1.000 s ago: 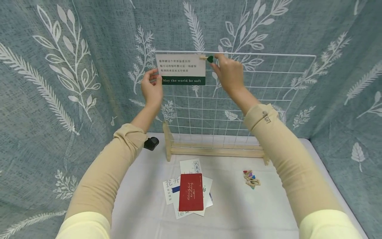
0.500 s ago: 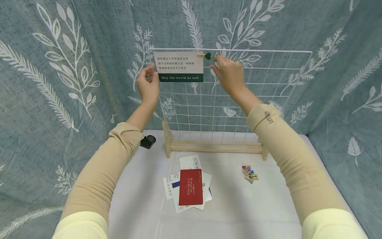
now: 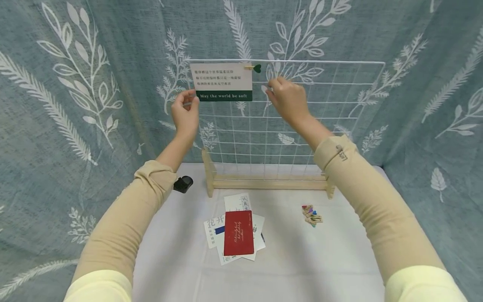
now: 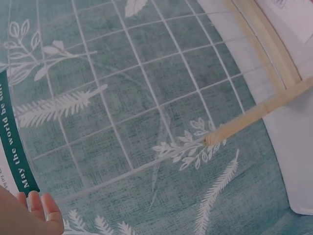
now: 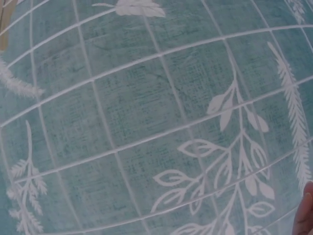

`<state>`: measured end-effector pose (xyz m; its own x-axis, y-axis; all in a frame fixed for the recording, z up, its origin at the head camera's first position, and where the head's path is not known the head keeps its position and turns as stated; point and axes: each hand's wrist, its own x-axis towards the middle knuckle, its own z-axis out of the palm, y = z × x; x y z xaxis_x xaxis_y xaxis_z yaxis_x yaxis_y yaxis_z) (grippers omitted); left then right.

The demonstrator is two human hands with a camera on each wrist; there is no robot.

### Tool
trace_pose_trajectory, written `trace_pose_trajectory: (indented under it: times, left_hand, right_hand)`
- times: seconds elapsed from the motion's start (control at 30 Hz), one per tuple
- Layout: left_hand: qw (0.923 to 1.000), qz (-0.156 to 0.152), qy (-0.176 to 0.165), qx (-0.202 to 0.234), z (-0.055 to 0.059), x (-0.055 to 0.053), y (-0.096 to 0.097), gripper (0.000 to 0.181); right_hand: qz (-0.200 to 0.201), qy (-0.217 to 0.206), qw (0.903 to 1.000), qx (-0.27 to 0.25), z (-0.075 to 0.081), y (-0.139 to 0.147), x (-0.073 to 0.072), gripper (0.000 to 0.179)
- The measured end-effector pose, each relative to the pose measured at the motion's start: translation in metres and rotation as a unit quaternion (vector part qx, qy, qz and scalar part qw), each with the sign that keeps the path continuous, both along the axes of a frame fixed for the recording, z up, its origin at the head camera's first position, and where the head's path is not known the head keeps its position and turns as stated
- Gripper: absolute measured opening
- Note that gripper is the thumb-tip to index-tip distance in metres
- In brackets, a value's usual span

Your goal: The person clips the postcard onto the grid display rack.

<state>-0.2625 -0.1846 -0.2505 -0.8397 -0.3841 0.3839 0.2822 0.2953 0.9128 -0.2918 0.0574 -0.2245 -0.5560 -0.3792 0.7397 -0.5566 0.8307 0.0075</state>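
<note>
A white postcard (image 3: 222, 75) with a dark green band hangs at the upper left of the white wire grid (image 3: 294, 102). A small wooden clothespin (image 3: 248, 67) with a green heart is on its upper right corner. My left hand (image 3: 185, 113) is at the card's lower left corner, thumb and fingers pinching its edge; the left wrist view shows a few fingertips (image 4: 51, 208) beside that corner. My right hand (image 3: 288, 96) stands apart from the clothespin, in front of the grid, its fingers loosely bent with nothing visible in them.
The grid stands in a wooden base (image 3: 268, 184) on a white table (image 3: 279, 251). Several cards lie stacked there, a red card (image 3: 239, 233) on top. Several small clothespins (image 3: 312, 216) lie to the right. A black object (image 3: 183, 183) sits left of the base.
My right hand has let go of the heart clothespin and moved down and right of it. The left hand has slid slightly down to the card's corner. The view has shifted slightly.
</note>
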Motion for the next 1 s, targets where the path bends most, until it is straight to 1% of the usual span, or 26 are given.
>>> trace_pose_trajectory:
  times: [0.13, 0.2, 0.27, 0.37, 0.5, 0.63, 0.7, 0.77, 0.83, 1.0]
  left_hand:
    - [0.9991, -0.022, 0.019, -0.032, -0.007, 0.001, 0.001, 0.029]
    - [0.9978, -0.044, 0.024, -0.043, -0.012, 0.003, 0.001, 0.030]
    - [0.9962, -0.063, 0.019, -0.057, -0.017, 0.006, 0.002, 0.031]
    - [0.9936, -0.085, 0.002, -0.075, -0.025, 0.009, 0.003, 0.032]
    - [0.9915, -0.097, -0.013, -0.086, -0.034, 0.011, 0.003, 0.033]
    - [0.9895, -0.107, -0.017, -0.096, -0.041, 0.015, 0.003, 0.035]
    - [0.9876, -0.113, -0.027, -0.106, -0.045, 0.017, 0.002, 0.037]
    - [0.9843, -0.122, -0.042, -0.120, -0.050, 0.019, 0.002, 0.039]
    - [0.9794, -0.136, -0.061, -0.136, -0.056, 0.021, 0.001, 0.043]
    - [0.9631, -0.171, -0.108, -0.177, -0.074, 0.027, -0.001, 0.051]
  right_hand:
    - [0.004, -0.011, 0.9999, 0.005, -0.006, 0.004, 0.003, 0.019]
    - [0.006, -0.016, 0.9998, 0.011, -0.009, 0.006, 0.006, 0.018]
    - [0.009, -0.018, 0.9997, 0.016, -0.014, 0.010, 0.008, 0.018]
    - [0.014, -0.019, 0.9996, 0.018, -0.021, 0.016, 0.009, 0.016]
    - [0.015, -0.015, 0.9996, 0.016, -0.029, 0.022, 0.009, 0.015]
    - [0.022, -0.017, 0.9994, 0.020, -0.035, 0.025, 0.012, 0.014]
    - [0.026, -0.019, 0.9993, 0.018, -0.038, 0.028, 0.014, 0.014]
    - [0.028, -0.022, 0.9992, 0.016, -0.042, 0.031, 0.016, 0.014]
    - [0.029, -0.024, 0.9992, 0.016, -0.047, 0.035, 0.019, 0.014]
    - [0.023, -0.034, 0.9987, 0.030, -0.065, 0.044, 0.025, 0.013]
